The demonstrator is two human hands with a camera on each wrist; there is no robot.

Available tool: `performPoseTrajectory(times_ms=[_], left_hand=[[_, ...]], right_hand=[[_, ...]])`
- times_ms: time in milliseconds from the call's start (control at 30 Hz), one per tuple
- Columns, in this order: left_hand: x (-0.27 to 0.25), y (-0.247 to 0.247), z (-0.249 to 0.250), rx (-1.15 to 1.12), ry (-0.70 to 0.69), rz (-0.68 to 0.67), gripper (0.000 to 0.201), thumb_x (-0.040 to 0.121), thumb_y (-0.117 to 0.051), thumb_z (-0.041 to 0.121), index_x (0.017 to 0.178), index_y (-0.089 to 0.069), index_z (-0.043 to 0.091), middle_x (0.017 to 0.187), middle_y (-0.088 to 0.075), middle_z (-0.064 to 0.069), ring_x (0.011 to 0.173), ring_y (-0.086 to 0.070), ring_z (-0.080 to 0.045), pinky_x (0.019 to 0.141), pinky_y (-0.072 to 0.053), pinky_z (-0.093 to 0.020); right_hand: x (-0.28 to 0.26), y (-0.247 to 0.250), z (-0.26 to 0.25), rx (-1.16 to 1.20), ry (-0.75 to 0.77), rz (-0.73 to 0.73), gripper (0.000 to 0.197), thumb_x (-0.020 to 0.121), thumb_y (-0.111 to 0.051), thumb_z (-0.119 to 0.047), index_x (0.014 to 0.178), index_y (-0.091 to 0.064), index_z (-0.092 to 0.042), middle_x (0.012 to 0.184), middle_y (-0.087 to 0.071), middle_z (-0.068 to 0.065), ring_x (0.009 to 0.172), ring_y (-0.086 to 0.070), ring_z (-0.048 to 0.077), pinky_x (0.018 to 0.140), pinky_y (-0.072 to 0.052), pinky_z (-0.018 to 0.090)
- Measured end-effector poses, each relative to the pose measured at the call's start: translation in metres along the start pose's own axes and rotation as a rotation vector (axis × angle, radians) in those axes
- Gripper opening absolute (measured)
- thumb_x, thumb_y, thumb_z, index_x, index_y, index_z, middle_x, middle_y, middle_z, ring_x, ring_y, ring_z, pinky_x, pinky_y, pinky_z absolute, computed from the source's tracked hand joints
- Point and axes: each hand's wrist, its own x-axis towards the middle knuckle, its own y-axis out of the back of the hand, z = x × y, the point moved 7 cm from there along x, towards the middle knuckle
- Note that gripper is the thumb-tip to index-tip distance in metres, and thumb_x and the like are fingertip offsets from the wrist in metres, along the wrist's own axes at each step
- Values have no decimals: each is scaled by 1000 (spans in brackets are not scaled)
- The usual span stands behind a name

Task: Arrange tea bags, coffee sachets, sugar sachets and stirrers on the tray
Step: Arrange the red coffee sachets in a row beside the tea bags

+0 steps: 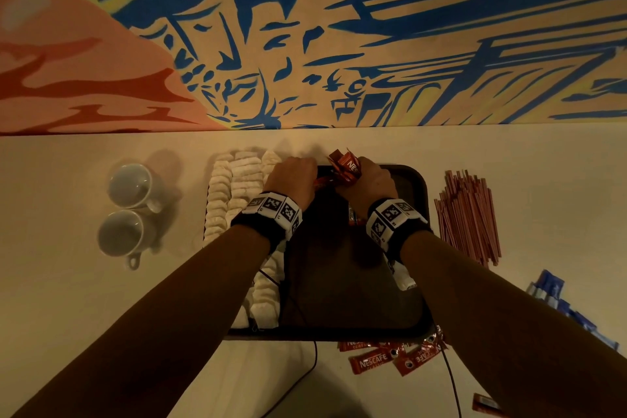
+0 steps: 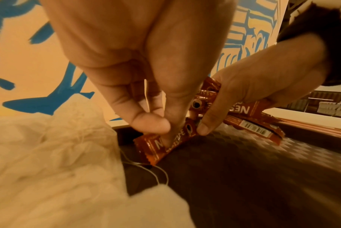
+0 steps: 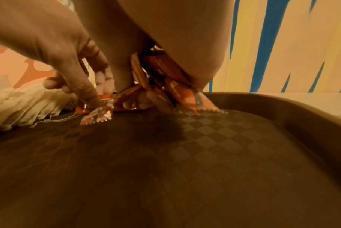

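Right hand (image 1: 368, 180) hides its coffee sachets' (image 1: 346, 168) lower ends

Head view looks steeply down; both wrist views sit close above the tray (image 3: 302, 111), sharing its far end

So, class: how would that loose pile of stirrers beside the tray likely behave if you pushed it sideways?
The stirrers look thin and straight, so probably light and fairly stiff. They lie loose and fanned on the counter, so a push would likely scatter or roll some rather than shift the pile whole toward the tray.
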Motion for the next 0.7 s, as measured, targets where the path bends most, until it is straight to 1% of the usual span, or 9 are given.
performPoseTrajectory(times_ms=[67, 167, 400, 533, 700], left_hand=[[2, 3, -1, -7, 4, 12, 17, 91, -60, 11, 106, -64, 14, 106, -66, -12, 102, -61, -35, 83, -48, -43], [4, 7, -3, -7, 4, 25, 20, 91, -58, 7, 108, -65, 15, 108, -65, -10, 103, -60, -34, 84, -45, -42], [5, 11, -6, -33, -4, 50, 25, 85, -62, 3, 106, -66, 15, 108, -59, -10, 97, -62, -36, 82, -52, -45], [7, 11, -8, -37, 2, 50, 30, 85, -64, 4, 112, -62, 15, 112, -58, -9, 99, -61, -35, 82, -50, -44], [7, 12, -8, -30, 10, 41, 29, 86, -66, 9, 114, -61, 14, 114, -57, -9, 100, -61, -36, 86, -50, -46]], right_hand=[[1, 0, -1, 24, -10, 2, 44, 87, -76, -35, 125, -59, -20, 116, -68, 6, 108, -65, 27, 94, -54, 41], [2, -3, -3, 74, -33, 15, 43, 87, -74, -38, 123, -60, -20, 116, -68, 6, 106, -65, 26, 92, -55, 40], [4, -5, -1, 114, -83, 55, 43, 87, -73, -41, 122, -58, -20, 117, -67, 8, 107, -64, 29, 93, -55, 45], [4, -5, -2, 118, -77, 63, 43, 87, -75, -38, 122, -58, -21, 116, -67, 7, 107, -65, 29, 93, -55, 44], [4, -6, -3, 107, -72, 60, 43, 86, -76, -35, 123, -59, -20, 116, -68, 6, 107, -66, 28, 89, -53, 40]])
